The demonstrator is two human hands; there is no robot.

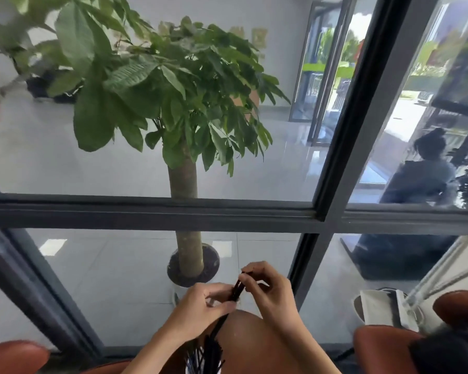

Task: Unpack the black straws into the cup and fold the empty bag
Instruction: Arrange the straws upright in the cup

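My left hand point(200, 306) and my right hand point(268, 290) meet low in the middle of the head view, both pinching the top end of a bundle of black straws point(237, 288). The straws run down from my fingers, and their lower ends fan out in what looks like a white cup point(192, 367) at the bottom edge. The cup is mostly hidden by my left forearm. I cannot make out a bag around the straws.
A round brown tabletop point(254, 344) lies under my hands. Brown seats sit at the left point(14, 357) and right point(381, 346). A glass wall with a dark frame point(152, 209) stands close ahead, a potted tree point(185, 184) behind it. A seated person point(422, 179) is beyond the glass.
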